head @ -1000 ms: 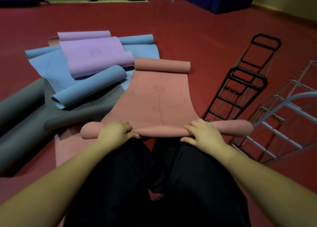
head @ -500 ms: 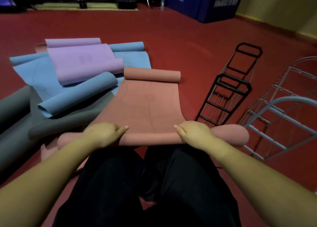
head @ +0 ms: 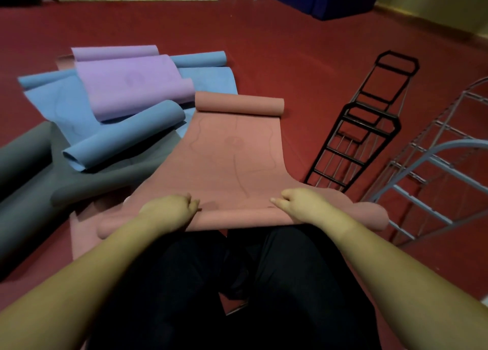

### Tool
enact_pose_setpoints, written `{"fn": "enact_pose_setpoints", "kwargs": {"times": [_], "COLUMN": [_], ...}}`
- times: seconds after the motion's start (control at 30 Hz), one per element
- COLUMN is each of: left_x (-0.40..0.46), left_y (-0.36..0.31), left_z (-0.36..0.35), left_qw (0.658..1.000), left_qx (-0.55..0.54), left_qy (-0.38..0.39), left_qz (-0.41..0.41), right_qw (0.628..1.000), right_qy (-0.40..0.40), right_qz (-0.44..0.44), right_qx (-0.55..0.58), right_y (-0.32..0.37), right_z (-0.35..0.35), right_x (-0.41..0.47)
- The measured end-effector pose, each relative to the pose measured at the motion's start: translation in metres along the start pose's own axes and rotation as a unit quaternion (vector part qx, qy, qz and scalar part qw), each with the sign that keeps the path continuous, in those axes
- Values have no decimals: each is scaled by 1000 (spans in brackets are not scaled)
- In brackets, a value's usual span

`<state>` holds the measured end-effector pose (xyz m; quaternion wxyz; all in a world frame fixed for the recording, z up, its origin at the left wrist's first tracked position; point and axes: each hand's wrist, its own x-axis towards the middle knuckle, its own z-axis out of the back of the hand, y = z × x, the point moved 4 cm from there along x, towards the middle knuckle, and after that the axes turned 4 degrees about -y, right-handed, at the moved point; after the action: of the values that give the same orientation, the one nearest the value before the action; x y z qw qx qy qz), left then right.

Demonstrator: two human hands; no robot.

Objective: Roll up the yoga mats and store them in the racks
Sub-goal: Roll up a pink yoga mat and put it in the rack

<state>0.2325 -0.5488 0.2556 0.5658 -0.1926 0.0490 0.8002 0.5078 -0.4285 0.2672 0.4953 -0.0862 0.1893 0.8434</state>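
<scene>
Head view: pink mat [head: 232, 162] lies left of black rack [head: 361, 127], near end rolled. Left hand [head: 169, 209] and right hand [head: 303, 204] grip roll, fingers curled. Advice: push evenly, keep edges aligned, roll tight toward far curl.

salmon mat [head: 232, 159], blue mat [head: 124, 135], lilac mat [head: 132, 83]

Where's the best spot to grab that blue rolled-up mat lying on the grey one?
Probably around the middle of the blue roll, coming down from above with fingers wrapped across its width. It lies as a long tube on the grey mat, top side clear; the open end looks soft and might crush or unroll.
</scene>
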Motion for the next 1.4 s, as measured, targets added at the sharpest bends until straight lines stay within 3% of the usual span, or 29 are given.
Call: {"fn": "enact_pose_setpoints", "kwargs": {"times": [0.1, 0.2, 0.33, 0.47, 0.53, 0.83, 0.97, 1.13, 1.2, 1.4], "left_x": [3, 7, 16, 22, 25, 35, 22, -20, -25, -13], "left_y": [-2, -7, -3, 0, 0, -3, -6, -6, -1, -2], "left_z": [-1, 2, 0, 5, 6, 10, 19, 11, -4, 4], "left_qw": [1000, 996, 999, 999, 999, 1000, 995, 970, 969, 981], "left_qx": [26, 82, 39, 36, 41, 15, 61, 66, 70, 64], "left_qy": [14, -29, -12, -13, -14, 19, -72, -233, -228, -182], "left_qz": [3, -14, 1, 1, -6, -17, -24, -31, -60, -31], "right_qw": [999, 1000, 999, 960, 949, 957, 983, 994, 995, 997], "right_qy": [-19, -10, -41, -238, -267, -237, -134, -82, -72, -52], "right_qz": [26, -3, -20, 136, 157, 128, 99, 73, 52, 53], "right_qx": [-29, 9, 22, -61, -53, -111, -72, 4, 36, 3], "right_y": [1, -2, -2, 6, 1, -7, -11, -16, -14, -6], "right_z": [-4, -11, -2, -2, -6, -23, -11, -1, 4, 13], "right_x": [8, 12, 11, -9, -21, -32, -15, 0, 3, 7]}}
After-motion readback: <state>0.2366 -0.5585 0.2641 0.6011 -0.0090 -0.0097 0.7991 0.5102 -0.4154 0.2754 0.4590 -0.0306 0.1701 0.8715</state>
